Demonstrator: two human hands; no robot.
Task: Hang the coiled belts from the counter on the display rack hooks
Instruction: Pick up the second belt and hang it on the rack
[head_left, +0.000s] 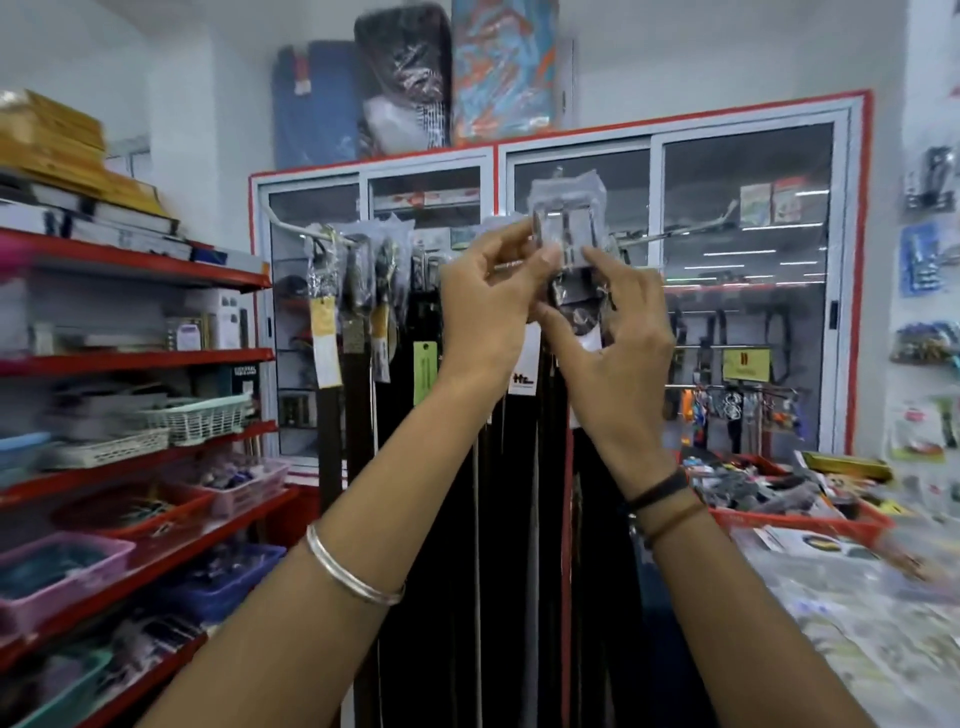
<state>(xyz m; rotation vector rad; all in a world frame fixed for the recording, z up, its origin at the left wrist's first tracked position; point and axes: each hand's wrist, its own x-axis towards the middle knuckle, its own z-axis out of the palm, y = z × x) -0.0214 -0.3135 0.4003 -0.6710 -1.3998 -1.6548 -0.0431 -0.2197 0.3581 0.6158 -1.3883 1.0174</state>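
- Belt (569, 249) held up at head height in front of the rack (332, 239), between both hands; buckle end wrapped in a clear sleeve, dark strap below it partly hidden by the fingers.
- Left hand (483, 312) pinches the sleeve's left edge between thumb and fingertips.
- Right hand (618, 338) closes around the strap just under the buckle, thumb up on the plastic.
- Handling, my read: buckle end is stiff and carries most of the weight; strap is limp and will drop straight once let go.
- Clear sleeve looks slick and crinkly; a pinch on plastic alone may slip. Better purchase is on the buckle frame through the film.
- Top of sleeve stands free above the fingers; any hang hole there is too blurred to make out.
- Other belts (467, 493) already hang close-packed on the rack, tags dangling. The hook must be found between them.
- Frame is motion-blurred; fine contact uncertain.
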